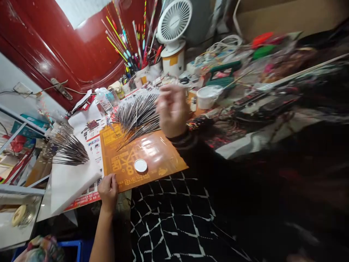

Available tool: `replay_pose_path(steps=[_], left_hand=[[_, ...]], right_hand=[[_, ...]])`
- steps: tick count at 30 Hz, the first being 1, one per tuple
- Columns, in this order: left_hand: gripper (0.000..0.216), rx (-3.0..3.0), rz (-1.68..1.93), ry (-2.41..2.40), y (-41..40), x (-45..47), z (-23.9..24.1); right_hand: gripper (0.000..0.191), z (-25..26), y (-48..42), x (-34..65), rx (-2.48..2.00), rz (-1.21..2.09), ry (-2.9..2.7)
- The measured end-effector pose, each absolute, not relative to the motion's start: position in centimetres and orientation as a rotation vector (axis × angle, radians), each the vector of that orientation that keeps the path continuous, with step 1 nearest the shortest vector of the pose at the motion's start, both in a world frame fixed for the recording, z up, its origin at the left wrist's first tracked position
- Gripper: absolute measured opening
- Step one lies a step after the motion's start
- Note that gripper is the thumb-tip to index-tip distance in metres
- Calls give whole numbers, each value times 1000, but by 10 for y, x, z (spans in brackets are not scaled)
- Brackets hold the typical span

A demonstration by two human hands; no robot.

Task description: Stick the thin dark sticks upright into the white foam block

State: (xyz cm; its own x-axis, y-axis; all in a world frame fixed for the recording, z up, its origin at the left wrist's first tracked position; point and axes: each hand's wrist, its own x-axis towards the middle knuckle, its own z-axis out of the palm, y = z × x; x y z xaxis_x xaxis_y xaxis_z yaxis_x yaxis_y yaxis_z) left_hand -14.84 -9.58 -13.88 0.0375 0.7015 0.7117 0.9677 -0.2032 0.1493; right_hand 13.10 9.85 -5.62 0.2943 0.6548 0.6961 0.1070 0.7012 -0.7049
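Note:
My left hand [108, 189] is closed at the near left corner of an orange printed sheet [169, 156]; whatever its fingers hold, if anything, is hidden. Raised over the far right part of that sheet is my right hand [173, 111], blurred, with curled fingers; I cannot make out anything in them. Beside it lies a large bundle of thin dark rods [139, 111], fanned over the sheet's far edge. A round white lid [140, 166] lies flat on the sheet. More thin dark rods [72, 151] rest on a white foam block [68, 183] to the left.
Behind the bundle stand a white fan [174, 23], a cup of colourful slender sticks [143, 72] and a clear plastic bottle [104, 100]. A white tub [208, 96] and blurred clutter fill the right. A metal frame [24, 189] borders the left side.

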Motion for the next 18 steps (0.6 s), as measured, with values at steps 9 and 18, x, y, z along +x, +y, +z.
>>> replay_pose_path(steps=[9, 18], left_hand=[[20, -2317, -940, -1701, 69, -98, -77], [14, -2769, -526, -1514, 187, -20, -76]], right_hand=[[24, -114, 138, 83, -1485, 520, -1852], [38, -136, 139, 68, -1428, 421, -2213]])
